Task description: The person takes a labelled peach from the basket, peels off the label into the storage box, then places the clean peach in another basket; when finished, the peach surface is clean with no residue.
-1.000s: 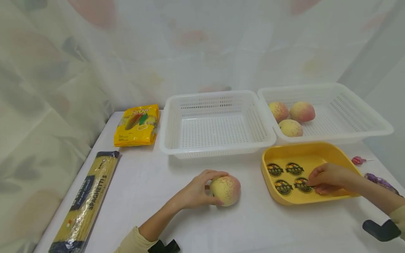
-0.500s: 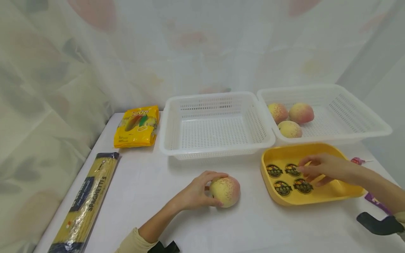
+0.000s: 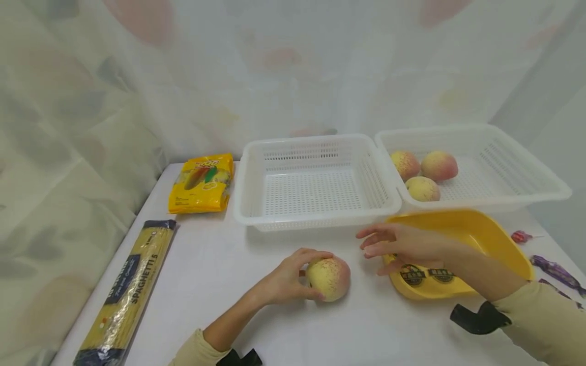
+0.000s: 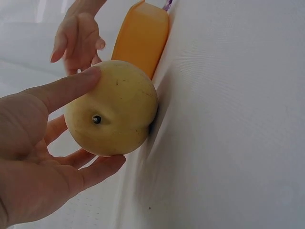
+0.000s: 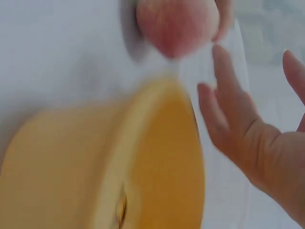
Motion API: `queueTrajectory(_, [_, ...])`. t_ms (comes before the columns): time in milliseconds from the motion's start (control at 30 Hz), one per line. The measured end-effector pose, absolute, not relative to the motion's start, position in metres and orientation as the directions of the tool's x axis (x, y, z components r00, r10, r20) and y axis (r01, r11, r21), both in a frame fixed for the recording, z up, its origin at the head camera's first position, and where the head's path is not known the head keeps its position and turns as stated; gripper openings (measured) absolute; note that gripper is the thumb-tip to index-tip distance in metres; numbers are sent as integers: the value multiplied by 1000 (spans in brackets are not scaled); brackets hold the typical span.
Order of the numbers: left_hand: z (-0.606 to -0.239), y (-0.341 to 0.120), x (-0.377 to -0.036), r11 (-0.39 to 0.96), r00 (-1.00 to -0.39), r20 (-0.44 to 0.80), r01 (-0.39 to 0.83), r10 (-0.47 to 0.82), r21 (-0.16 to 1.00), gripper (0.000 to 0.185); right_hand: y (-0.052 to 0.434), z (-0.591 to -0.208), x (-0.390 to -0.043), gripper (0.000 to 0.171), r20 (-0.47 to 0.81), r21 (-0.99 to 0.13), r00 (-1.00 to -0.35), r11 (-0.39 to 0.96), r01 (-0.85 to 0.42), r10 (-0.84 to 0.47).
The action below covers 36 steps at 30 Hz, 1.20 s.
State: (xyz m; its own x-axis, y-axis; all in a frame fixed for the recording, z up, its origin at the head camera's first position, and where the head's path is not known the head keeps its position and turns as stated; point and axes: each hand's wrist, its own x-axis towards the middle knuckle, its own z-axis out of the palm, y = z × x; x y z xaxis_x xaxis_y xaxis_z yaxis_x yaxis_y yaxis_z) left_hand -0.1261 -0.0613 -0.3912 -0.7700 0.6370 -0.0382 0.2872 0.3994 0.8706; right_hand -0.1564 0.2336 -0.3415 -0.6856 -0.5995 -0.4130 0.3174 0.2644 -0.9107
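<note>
My left hand (image 3: 293,279) grips a yellow-and-pink peach (image 3: 333,278) on the white tabletop, thumb and fingers around it. In the left wrist view the peach (image 4: 114,112) shows its yellow side with a small dark stem spot. My right hand (image 3: 403,246) hovers over the left rim of the yellow tray (image 3: 490,249), fingers spread and loosely bent, with nothing visible between them. Thumb and fingers stand apart in the right wrist view, where the hand (image 5: 257,138) is beside the tray. Dark printed stickers (image 3: 413,275) lie in the tray; the hand covers part of it.
Behind stands a bare white basket (image 3: 316,218); a second basket (image 3: 494,195) to its right holds several peaches (image 3: 438,166). A yellow mango candy bag (image 3: 201,184) and spaghetti pack (image 3: 130,290) lie left. A lollipop (image 3: 521,236) and purple wrapped candy (image 3: 556,269) lie right.
My right hand has come up from the stickers inside the tray and moved left past its rim, toward the peach. My left hand and the peach have stayed put.
</note>
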Motion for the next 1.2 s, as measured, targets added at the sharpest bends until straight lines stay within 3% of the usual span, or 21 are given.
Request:
queueTrajectory(200, [-391,-60,-125,399,-764,-46,284,644,872,72,195,-365,-156,64,-431,-902,-652,326,284,-624])
queueTrajectory(567, [-385,-61,-127,421,-741,-34,343,671,840,73,168,-376,-151,63,-445,-879,-702,419,226,-555])
queueTrajectory(800, [-350,-86,-135,419,-760,44,405,648,813,66,170,-374,-152,60,-451,-882,-695,400,251,-560])
queueTrajectory(900, [-330,-107,-139,339,-812,142,386,566,858,59,170,-375,-152,60,-444,-888,-693,381,257,-568])
queueTrajectory(1033, [-316,-138,-149,261,-902,244,347,356,901,50,171,-378,-151,60,-437,-896,-690,348,276,-577])
queueTrajectory(1200, [-322,-170,-166,309,-980,179,199,91,930,53,171,-380,-151,59,-430,-900,-683,335,278,-591])
